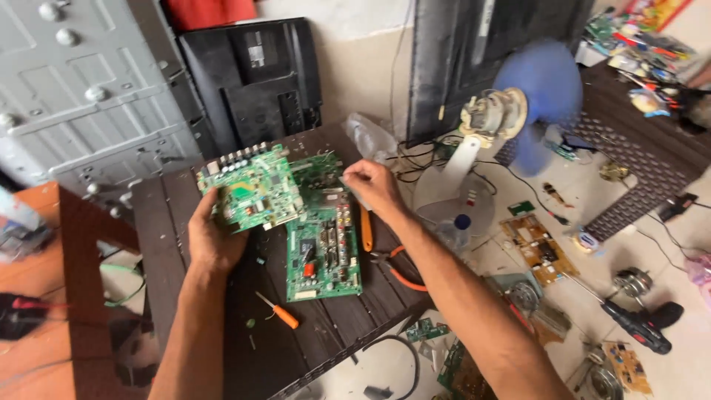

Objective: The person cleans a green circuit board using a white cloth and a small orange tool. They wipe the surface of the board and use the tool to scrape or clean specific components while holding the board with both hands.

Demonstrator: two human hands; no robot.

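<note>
On table, left hand grips circuit board.

Bright, even daylight, soft shadows only, no glare; blue fan motion-blurred, left edge w/ orange shelf smeared, wide-angle bend at corners, centre boards sharp enough.

1. Blue plastic fan blade: blurred; individual blades indistinguishable.
2. Small green circuit board: lower left corner hidden by left hand.
3. Right hand: fingers cover the item pinched.
4. Red cloth: cut off by top edge.
</note>
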